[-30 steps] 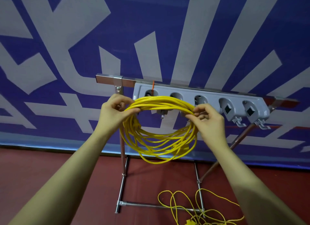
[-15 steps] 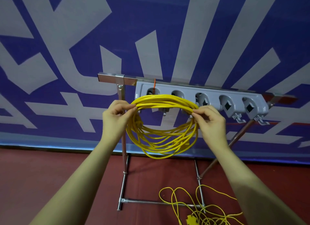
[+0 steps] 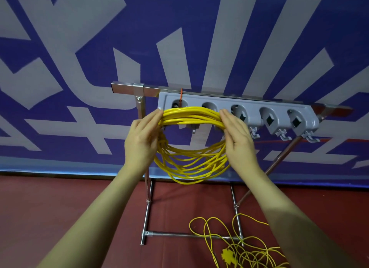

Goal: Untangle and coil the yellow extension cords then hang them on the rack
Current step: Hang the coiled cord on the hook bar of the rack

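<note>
A coiled yellow extension cord (image 3: 190, 116) hangs in front of the left end of the grey hook rack (image 3: 265, 106), its top strands level with the two leftmost hooks. My left hand (image 3: 140, 142) touches the coil's left side with straight fingers. On the coil's right side my right hand (image 3: 238, 140) lies flat against the strands, fingers straight too. The hooks behind the coil are mostly hidden, so I cannot tell whether they carry it. A second yellow cord (image 3: 239, 245) lies tangled on the floor at the lower right, with a yellow plug (image 3: 227, 254) in it.
The grey rack is fixed to a metal bar on a chrome stand (image 3: 146, 206) with a low crossbar (image 3: 189, 235). Three hooks at the rack's right end are bare. Behind stands a blue and grey banner wall. The floor is dark red.
Both hands have let go of their pinch on the coil's top strands and now lie flat with straight fingers against its sides. The coil sits slightly higher against the rack.
</note>
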Available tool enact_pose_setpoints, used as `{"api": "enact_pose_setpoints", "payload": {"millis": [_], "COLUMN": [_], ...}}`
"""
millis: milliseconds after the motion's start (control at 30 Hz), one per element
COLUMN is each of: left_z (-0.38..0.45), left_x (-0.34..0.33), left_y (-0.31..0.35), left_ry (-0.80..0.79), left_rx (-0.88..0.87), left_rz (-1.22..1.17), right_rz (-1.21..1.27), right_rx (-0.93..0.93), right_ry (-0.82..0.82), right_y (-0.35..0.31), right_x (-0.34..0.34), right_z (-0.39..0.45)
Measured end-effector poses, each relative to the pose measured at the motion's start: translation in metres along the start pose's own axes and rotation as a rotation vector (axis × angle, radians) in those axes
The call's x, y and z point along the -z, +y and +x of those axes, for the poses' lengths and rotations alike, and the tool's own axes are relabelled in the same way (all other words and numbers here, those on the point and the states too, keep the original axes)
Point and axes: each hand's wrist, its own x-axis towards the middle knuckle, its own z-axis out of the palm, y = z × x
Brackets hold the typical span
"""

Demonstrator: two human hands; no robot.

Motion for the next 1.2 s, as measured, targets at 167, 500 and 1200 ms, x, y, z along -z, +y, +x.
{"api": "enact_pose_setpoints", "payload": {"millis": [167,500,1200], "left_z": [0.0,-0.003,-0.01], "left_x": [-0.001,-0.003,-0.006], "left_y": [-0.011,-0.019,0.006], "left_ry": [-0.069,-0.031,0.009], "left_rx": [-0.044,-0.054,0.215], "left_rz": [0.017,-0.017,-0.059], "right_rz": [-0.062,0.307,0.112], "right_rx": [0.021,-0.048,-0.1], "right_ry": [0.034,0.087,0.224], "right_y": [0.005,0.008,0.008], "right_x": [-0.011,-0.012,0.002], "right_z": [0.002,0.008,-0.015]}}
